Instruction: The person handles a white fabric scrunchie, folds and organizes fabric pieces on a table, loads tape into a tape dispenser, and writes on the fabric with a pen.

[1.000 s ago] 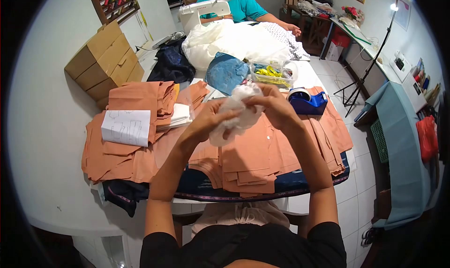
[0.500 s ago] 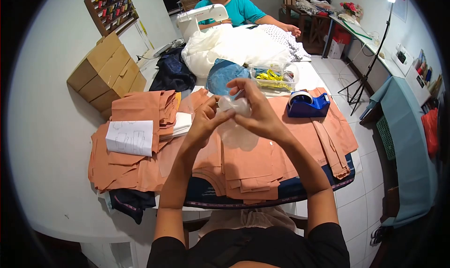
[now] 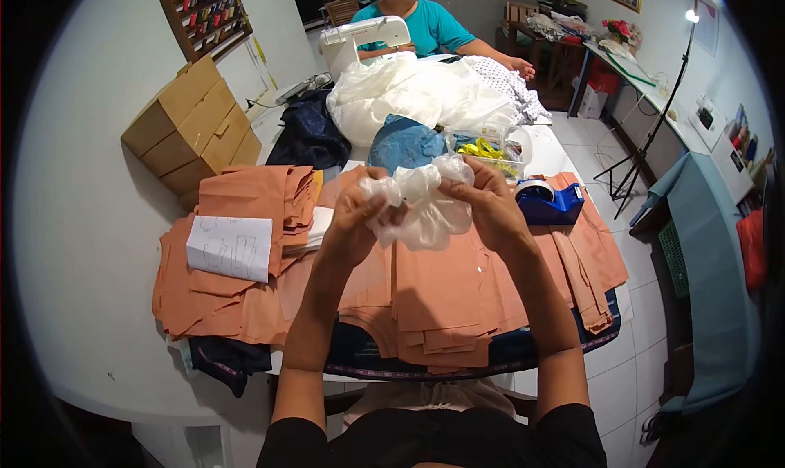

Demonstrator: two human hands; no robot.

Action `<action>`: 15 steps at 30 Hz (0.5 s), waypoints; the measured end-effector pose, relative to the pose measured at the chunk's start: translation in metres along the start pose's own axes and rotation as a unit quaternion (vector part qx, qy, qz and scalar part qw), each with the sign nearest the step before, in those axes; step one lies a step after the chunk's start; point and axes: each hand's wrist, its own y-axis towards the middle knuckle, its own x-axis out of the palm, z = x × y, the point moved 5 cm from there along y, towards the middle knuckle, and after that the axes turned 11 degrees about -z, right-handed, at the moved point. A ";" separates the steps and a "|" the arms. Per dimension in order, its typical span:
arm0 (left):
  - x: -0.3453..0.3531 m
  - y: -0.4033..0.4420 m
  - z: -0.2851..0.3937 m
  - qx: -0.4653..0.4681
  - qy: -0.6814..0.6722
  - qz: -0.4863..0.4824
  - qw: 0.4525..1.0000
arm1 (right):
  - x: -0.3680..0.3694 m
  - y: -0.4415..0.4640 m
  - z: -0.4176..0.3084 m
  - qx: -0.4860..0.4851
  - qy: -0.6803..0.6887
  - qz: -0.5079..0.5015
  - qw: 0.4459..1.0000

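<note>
A ruffled sheer white piece [image 3: 429, 214], looking like a scrunchie, is stretched between my two hands above the table. My left hand [image 3: 360, 206] pinches its left end, the thumb on the near side. At its right end, my right hand [image 3: 486, 194] grips the gathered edge between thumb and fingers. Beneath them lie stacked cut pieces of orange fabric [image 3: 437, 284]. Just behind my hands sits a crumpled blue bundle [image 3: 405, 141]. A blue tape dispenser [image 3: 552, 206] stands to the right of my right hand.
A clear box [image 3: 519, 149] holds a yellow measuring tape [image 3: 482, 147]. White cloth [image 3: 409, 96] is heaped before a sewing machine [image 3: 347, 42], where another person [image 3: 441, 26] sits. A sketched paper sheet [image 3: 229, 247] rests on the left stack; cardboard boxes [image 3: 192, 124] stand behind.
My hands have moved apart, spreading the white piece sideways; before, they were close together with it bunched between them and hanging down. The view has shifted slightly.
</note>
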 end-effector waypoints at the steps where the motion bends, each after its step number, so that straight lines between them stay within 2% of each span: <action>1: 0.005 0.001 -0.001 -0.024 0.039 -0.045 0.998 | 0.001 0.000 0.004 0.000 -0.017 -0.001 1.000; 2: 0.009 0.001 -0.003 -0.047 0.078 -0.090 0.992 | 0.002 -0.001 0.008 0.000 -0.035 -0.001 0.999; 3: 0.009 0.001 -0.004 -0.045 0.076 -0.088 0.992 | 0.003 -0.001 0.010 0.000 -0.052 -0.002 0.999; 6: -0.003 -0.001 -0.013 -0.097 0.197 0.004 0.976 | 0.003 0.000 0.011 -0.012 -0.071 0.009 0.997; 8: -0.008 0.001 -0.010 -0.079 0.159 0.020 0.984 | 0.003 0.003 0.013 -0.017 -0.079 0.011 0.997; 11: -0.011 0.002 -0.007 -0.045 0.085 0.041 0.995 | -0.008 0.001 0.003 -0.115 -0.213 0.143 0.960; 12: -0.011 0.002 -0.006 -0.030 0.086 0.057 0.994 | -0.007 0.001 0.001 -0.114 -0.213 0.143 0.960; 15: -0.008 0.002 -0.004 -0.001 0.090 0.086 0.992 | 0.010 -0.003 -0.015 -0.150 -0.408 0.094 0.895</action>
